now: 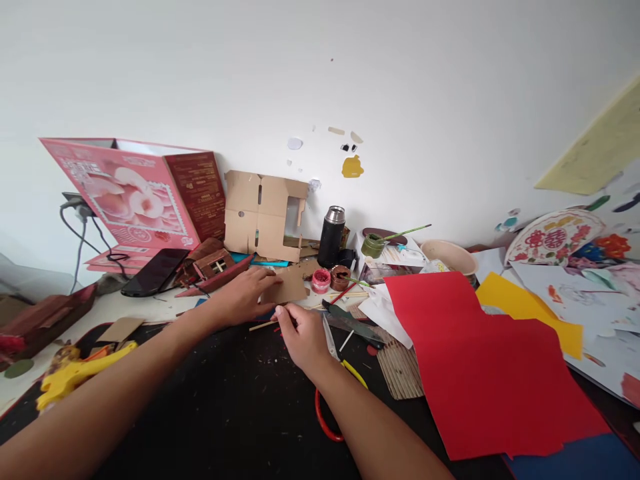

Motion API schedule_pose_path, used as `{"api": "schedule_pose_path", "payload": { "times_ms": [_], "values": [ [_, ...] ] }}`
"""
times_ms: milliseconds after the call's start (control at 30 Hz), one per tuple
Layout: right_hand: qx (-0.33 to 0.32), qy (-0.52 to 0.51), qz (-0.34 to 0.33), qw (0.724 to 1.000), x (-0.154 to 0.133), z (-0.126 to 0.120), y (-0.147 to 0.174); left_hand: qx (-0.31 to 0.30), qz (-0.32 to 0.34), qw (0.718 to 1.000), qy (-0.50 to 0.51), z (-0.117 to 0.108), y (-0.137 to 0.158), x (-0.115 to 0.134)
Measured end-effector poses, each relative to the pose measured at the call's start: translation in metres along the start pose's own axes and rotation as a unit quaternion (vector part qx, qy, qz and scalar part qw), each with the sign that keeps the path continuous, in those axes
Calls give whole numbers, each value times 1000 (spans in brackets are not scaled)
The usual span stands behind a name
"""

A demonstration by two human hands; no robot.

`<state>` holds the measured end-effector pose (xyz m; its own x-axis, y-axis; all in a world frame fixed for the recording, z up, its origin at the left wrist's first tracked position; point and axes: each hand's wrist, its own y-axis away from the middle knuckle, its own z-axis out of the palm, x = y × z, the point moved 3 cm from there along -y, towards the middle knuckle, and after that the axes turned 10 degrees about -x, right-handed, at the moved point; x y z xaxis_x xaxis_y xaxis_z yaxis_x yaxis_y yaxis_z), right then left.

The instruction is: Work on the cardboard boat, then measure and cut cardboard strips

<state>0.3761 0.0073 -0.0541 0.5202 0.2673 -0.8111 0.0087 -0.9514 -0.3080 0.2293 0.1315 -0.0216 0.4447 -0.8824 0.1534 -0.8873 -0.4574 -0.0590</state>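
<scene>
My left hand (250, 293) is at a small brown cardboard piece (287, 287), its fingers over the left edge and the thumb lower down, gripping it. In front of it, my right hand (303, 337) has thumb and forefinger pinched together on a thin wooden stick (261, 326) that points left; the rest of the stick is hidden by the fingers. Beside and partly beneath my right wrist lie scissors (327, 423) with red and yellow handles. An open jar of pink-red paint (321, 281) and a jar of brown paint (341, 277) stand just beyond the cardboard.
A black flask (332, 237) and a green paint jar (373, 245) stand near the wall. Red paper (490, 380) covers the right side. On the left are a yellow glue gun (75, 377), a phone (155, 272), a brown model boat (220, 270) and a pink box (135, 193).
</scene>
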Motion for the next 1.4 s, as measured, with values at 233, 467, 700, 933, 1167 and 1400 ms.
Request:
{"api": "schedule_pose_path", "payload": {
  "times_ms": [233,467,700,933,1167,1400],
  "values": [
    [-14,35,-9,999,0,4,2,-60,-16,998,-4,13,-5,-4],
    [-31,70,1,997,3,8,1,51,-125,988,-76,-44,-52,-18],
    [-37,80,3,996,2,6,1,11,-208,967,-146,-72,-110,-31],
    [-58,69,-8,996,0,6,1,-89,-234,953,-172,-76,-138,-32],
    [-70,61,-2,996,1,8,1,-60,-225,953,-192,-99,-138,-19],
    [-72,78,-6,994,-2,7,0,-12,-254,937,-241,-155,-101,4]
  ]
}}
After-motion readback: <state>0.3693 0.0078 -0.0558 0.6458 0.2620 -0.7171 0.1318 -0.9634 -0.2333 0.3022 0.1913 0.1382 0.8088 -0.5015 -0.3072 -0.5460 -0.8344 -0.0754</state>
